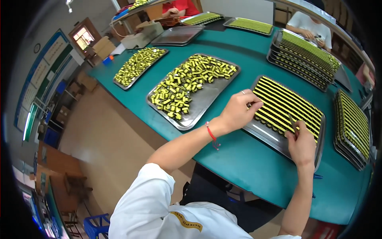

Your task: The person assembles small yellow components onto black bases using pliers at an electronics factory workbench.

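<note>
From my feed: left hand (238,110) sits curled over the near-left edge of the metal tray (266,134), fingertips pressed down onto the end of the rows of yellow-and-black parts (288,104), not closed around anything I can make out. Right hand (301,142) is at about 4 o'clock from the left one, resting on the tray's front rim, pinching a thin dark tool (293,124), possibly tweezers, hard to tell at this resolution; its tip points up toward 12 o'clock into the rows. The parts are lined up in neat parallel strips filling most of that tray, which lies on the green table (246,163) right in front of me. At 9 o'clock from the left hand there's a second tray (199,107) with the same parts heaped loose (187,85), mostly in its far half. Further out at 10 o'clock, a smaller tray of loose parts (137,65). At 1 o'clock from the right hand, a stack of filled trays (300,57); at 3 o'clock, another stack (352,127) by the table edge. Red cord bracelet (211,132) on the left wrist. Two other people (314,26) are seated at the far side around 12 o'clock, one in white, one in red.
</note>
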A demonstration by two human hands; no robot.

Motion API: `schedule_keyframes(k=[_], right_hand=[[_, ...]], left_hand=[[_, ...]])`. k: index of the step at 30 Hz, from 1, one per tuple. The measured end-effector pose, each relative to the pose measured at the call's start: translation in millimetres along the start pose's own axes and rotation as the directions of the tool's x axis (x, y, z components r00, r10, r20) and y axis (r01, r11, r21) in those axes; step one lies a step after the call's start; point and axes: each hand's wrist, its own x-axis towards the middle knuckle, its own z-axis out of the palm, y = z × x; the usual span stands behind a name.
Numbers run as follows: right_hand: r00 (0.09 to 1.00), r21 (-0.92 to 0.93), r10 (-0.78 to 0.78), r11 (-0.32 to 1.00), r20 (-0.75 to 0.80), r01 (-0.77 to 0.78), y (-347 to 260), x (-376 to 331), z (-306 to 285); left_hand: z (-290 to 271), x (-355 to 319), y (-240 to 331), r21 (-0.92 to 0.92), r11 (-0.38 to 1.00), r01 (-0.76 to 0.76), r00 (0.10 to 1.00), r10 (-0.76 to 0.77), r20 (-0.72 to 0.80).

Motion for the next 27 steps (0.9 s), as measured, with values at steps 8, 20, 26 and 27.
schedule_keyframes(k=[8,20,26,27], right_hand=[[0.972,0.147,-0.191,0.967,-0.134,0.210,-4.1,-4.3,-9.1],[0.988,0.263,-0.156,0.953,-0.008,0.152,-8.6,-10.6,-9.4],[0.970,0.389,-0.236,0.901,0.064,0.194,-11.1,-11.3,-9.2],[0.972,0.388,-0.220,0.905,0.079,0.174,-13.5,-12.6,-13.7]], left_hand=[[-130.8,6.0,-22.8,0.660,0.748,0.063,0.980,-0.173,0.102],[-151.5,-20.0,-34.9,0.950,0.304,-0.070,0.787,-0.568,0.240],[-142.1,-19.1,-34.3,0.947,0.263,-0.183,0.808,-0.508,0.298],[-144.1,-17.5,-34.2,0.929,0.337,-0.152,0.818,-0.486,0.310]])
